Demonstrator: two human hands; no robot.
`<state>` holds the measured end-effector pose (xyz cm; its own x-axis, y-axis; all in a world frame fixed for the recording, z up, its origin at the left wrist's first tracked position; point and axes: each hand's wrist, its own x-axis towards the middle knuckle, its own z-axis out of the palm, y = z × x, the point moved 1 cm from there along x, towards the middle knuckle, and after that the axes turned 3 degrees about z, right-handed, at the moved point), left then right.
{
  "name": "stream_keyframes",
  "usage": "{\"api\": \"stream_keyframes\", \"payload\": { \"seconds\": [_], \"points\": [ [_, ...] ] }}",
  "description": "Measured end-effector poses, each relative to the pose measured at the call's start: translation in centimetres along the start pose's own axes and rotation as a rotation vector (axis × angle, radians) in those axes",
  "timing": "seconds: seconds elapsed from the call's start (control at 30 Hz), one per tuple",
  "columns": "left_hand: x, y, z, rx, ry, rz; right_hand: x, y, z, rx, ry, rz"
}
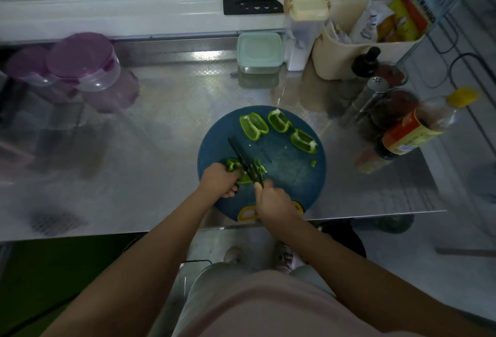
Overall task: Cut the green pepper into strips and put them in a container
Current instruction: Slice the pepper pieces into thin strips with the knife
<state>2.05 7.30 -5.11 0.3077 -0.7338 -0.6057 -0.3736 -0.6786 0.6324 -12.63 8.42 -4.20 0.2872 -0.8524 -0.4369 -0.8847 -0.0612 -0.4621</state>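
Note:
A round blue cutting board lies on the steel counter. Three green pepper pieces sit at its far side: one, one and one. My left hand grips a fourth pepper piece at the board's near left. My right hand holds the handle of a black knife, whose blade lies across that piece. A few cut strips lie just right of the blade. A lidded pale green container stands at the back of the counter.
Purple-lidded plastic tubs stand at the back left. Sauce bottles, a shaker and a cream basket of packets crowd the right side. A small pepper scrap lies on the board's right. The counter's front edge runs just below the board.

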Motion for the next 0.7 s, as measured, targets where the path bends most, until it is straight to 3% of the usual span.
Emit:
{"api": "stream_keyframes", "payload": {
  "seconds": [0.17,0.4,0.7],
  "points": [
    [0.5,0.4,-0.7,-0.040,-0.114,-0.085,-0.3,0.2,0.1,-0.067,-0.018,0.014],
    [0.7,0.2,-0.6,-0.061,-0.139,-0.089,0.0,-0.8,0.3,-0.126,-0.018,-0.001],
    [0.1,-0.8,-0.4,-0.122,-0.089,-0.054,1.4,-0.5,-0.5,0.158,-0.003,0.039]
  ]
}}
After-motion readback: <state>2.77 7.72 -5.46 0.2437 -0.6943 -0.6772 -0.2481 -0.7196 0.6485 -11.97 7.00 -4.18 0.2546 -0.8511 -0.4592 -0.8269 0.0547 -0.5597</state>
